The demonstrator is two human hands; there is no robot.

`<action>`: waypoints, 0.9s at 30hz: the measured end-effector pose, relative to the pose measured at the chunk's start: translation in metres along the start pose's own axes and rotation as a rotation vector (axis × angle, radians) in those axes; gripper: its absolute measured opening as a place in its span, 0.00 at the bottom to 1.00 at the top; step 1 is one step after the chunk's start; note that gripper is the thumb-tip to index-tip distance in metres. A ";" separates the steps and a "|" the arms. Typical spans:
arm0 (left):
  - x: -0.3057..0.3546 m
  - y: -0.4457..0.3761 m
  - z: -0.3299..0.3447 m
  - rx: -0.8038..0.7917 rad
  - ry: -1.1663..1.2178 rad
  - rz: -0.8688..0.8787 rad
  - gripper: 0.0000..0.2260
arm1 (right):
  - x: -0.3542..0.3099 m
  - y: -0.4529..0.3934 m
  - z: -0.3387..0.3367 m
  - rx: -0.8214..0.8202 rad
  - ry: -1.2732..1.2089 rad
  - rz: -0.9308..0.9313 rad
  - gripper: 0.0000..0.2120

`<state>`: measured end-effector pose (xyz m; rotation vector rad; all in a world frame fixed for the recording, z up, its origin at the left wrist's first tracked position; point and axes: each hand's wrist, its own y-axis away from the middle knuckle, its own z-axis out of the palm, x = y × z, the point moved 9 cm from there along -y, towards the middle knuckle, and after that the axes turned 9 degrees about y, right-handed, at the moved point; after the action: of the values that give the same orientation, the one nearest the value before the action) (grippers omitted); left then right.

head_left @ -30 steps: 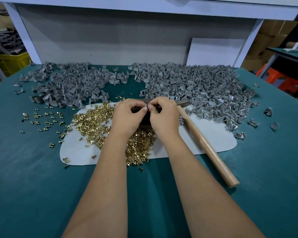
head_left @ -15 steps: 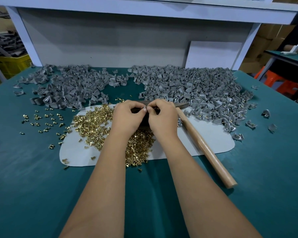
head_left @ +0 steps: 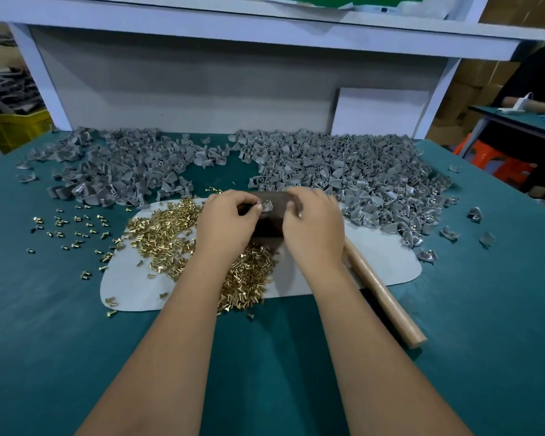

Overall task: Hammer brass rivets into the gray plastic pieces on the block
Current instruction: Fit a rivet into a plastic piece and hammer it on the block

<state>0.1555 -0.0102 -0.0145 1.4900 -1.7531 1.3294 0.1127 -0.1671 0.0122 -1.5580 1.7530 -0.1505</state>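
A dark block (head_left: pixel 269 226) stands on a white mat (head_left: pixel 381 256) in the middle of the green table. One gray plastic piece (head_left: pixel 267 205) with a shiny spot lies on the block's top. My left hand (head_left: pixel 225 226) pinches this piece from the left. My right hand (head_left: pixel 313 226) sits at the block's right side with curled fingers, a little apart from the piece; whether it holds anything is hidden. A heap of brass rivets (head_left: pixel 167 234) covers the mat's left part. The hammer's wooden handle (head_left: pixel 386 302) lies under my right wrist, its head hidden.
Two large piles of gray plastic pieces lie behind the mat, one on the left (head_left: pixel 123 168) and one on the right (head_left: pixel 343 171). Loose rivets (head_left: pixel 73 228) dot the table to the left. A white shelf frame (head_left: pixel 233 23) rises at the back.
My hands have drawn slightly apart, uncovering the gray piece on the block. The right fingertips have left the left fingertips. The camera has tilted, so the scene sits lower.
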 end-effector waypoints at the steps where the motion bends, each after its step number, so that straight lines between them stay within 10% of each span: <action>1: -0.002 0.001 0.000 0.005 0.013 -0.014 0.04 | 0.009 0.000 -0.008 0.026 0.093 0.036 0.14; 6: -0.004 0.003 -0.016 0.153 -0.084 0.004 0.05 | 0.056 0.005 -0.011 -0.209 0.459 0.261 0.15; 20: -0.011 0.007 -0.017 0.122 -0.045 -0.095 0.03 | 0.069 0.011 -0.006 -0.390 0.526 0.349 0.13; 27: -0.008 0.007 -0.013 0.055 -0.026 -0.062 0.05 | 0.009 0.000 -0.021 0.031 0.234 0.045 0.11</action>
<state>0.1487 0.0042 -0.0185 1.5848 -1.6844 1.3428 0.1006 -0.1834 0.0220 -1.5270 1.9537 -0.3487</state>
